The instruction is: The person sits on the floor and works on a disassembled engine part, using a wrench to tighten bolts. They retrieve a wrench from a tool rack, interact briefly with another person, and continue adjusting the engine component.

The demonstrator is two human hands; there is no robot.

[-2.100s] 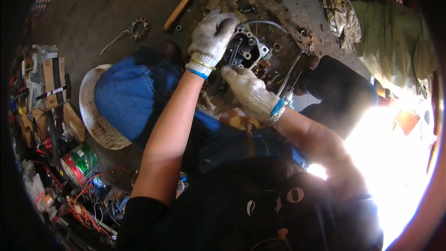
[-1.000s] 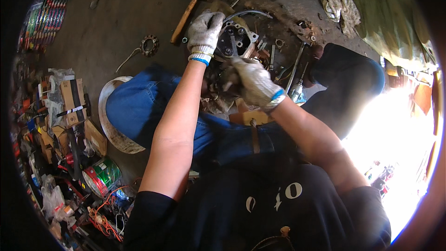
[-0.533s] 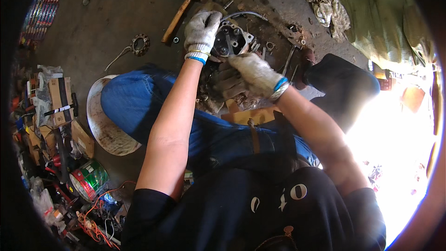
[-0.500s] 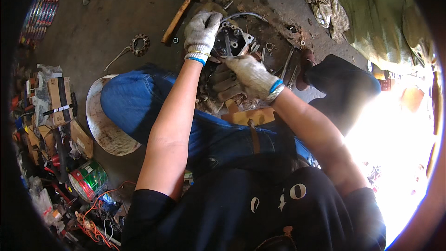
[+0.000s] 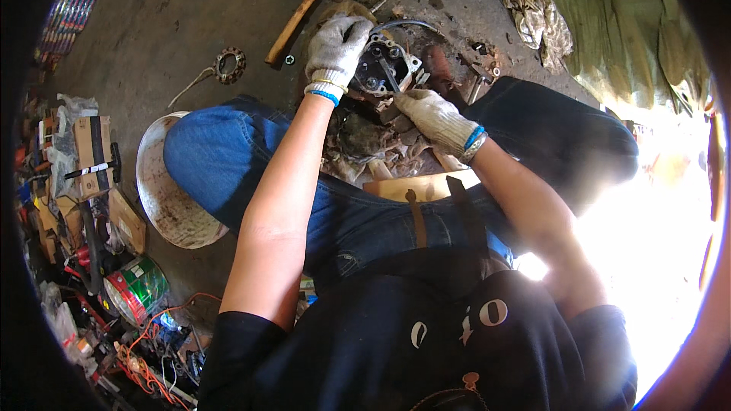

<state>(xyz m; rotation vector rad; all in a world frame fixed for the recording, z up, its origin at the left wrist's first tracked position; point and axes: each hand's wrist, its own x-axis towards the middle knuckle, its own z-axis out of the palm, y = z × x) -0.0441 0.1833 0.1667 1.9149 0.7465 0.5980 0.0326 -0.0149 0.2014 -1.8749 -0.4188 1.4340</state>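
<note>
A round dark metal engine housing [image 5: 368, 82] with bolt holes round its pale rim sits in front of me. My left hand [image 5: 337, 47], in a whitish knit glove, is closed at the housing's upper left edge, with its fingertips hidden. My right hand [image 5: 435, 118], gloved too, is closed on a slim grey metal tool [image 5: 389, 74] at the housing's lower right. The tool's far part lies across the opening, and its kind is not clear. A grey hose [image 5: 407, 23] curves over the top of the housing. Oily rags [image 5: 381, 152] are bunched below it.
A wooden-handled hammer [image 5: 293, 28], a nut [image 5: 289, 60] and a ring-shaped coil with a cord [image 5: 230, 65] lie on the floor to the left. A white basin [image 5: 164, 190] stands by my left knee. Cloths [image 5: 539, 27] lie at far right, cluttered boxes [image 5: 95, 152] at far left.
My right leg has swung inward, bringing the brown shoe beside the housing and covering some tools. The housing and both hands have shifted slightly right in view. The right hand still holds the tool.
</note>
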